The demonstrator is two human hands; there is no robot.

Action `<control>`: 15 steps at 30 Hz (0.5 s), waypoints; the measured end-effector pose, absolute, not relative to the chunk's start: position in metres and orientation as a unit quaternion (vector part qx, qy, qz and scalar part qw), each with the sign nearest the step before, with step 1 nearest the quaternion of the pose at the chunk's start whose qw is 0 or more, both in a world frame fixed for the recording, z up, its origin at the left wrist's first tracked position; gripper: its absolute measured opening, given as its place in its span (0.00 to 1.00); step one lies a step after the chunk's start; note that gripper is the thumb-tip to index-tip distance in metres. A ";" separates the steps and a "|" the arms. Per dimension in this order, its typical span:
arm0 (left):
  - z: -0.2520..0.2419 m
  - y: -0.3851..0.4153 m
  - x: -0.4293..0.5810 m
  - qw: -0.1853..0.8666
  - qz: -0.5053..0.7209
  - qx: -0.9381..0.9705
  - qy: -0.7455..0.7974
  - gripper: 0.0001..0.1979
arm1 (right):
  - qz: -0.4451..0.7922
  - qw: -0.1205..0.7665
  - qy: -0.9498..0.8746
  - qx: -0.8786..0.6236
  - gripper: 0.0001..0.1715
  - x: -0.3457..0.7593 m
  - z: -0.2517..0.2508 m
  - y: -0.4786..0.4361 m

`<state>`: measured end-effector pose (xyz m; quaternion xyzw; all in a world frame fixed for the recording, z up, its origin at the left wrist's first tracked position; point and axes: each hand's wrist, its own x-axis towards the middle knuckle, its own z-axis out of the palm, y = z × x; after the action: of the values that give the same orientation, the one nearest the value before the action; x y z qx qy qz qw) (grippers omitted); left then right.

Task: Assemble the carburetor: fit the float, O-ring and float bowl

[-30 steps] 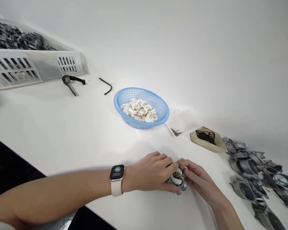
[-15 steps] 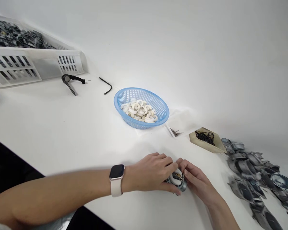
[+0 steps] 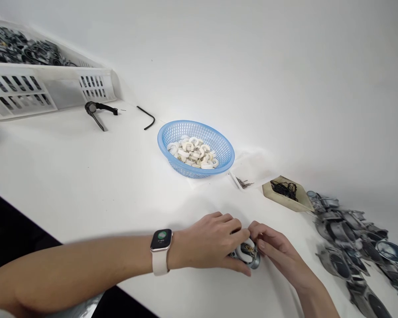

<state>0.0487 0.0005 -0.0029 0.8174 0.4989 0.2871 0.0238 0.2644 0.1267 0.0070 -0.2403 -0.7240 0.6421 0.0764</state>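
Observation:
My left hand (image 3: 209, 242), with a watch on its wrist, and my right hand (image 3: 278, 252) meet at the near edge of the white table (image 3: 96, 176). Between them they grip a small round metal part (image 3: 248, 254) with a white curved piece on top. The fingertips of both hands close on it from either side, and most of the part is hidden by them.
A blue basket (image 3: 196, 147) of white curved pieces stands beyond the hands. To its right lie small pins (image 3: 243, 182) on a plastic sheet, a beige tray (image 3: 287, 193) of black rings and a heap of metal housings (image 3: 350, 243). Far left: a white crate (image 3: 36, 86), pliers (image 3: 97, 111), a hex key (image 3: 146, 116).
Both hands stay on the metal part; the fingers have shifted slightly around it. The watch face was dark half a second ago and is lit now.

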 end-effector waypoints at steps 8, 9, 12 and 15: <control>-0.003 0.000 0.049 -0.002 0.291 0.820 0.492 0.30 | 0.656 0.067 -0.719 -0.221 0.13 0.268 0.004 0.129; -0.002 0.000 0.049 -0.002 0.290 0.821 0.491 0.30 | 0.658 0.064 -0.717 -0.221 0.13 0.267 0.005 0.128; -0.001 0.000 0.049 0.000 0.292 0.820 0.492 0.30 | 0.662 0.056 -0.713 -0.226 0.15 0.263 0.006 0.125; -0.001 0.000 0.048 0.014 0.294 0.818 0.495 0.29 | 0.663 0.065 -0.709 -0.229 0.16 0.261 0.005 0.123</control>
<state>0.0480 -0.0001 -0.0012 0.8180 0.4945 0.2935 0.0138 0.2614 0.1230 0.0049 -0.2294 -0.7094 0.6633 0.0649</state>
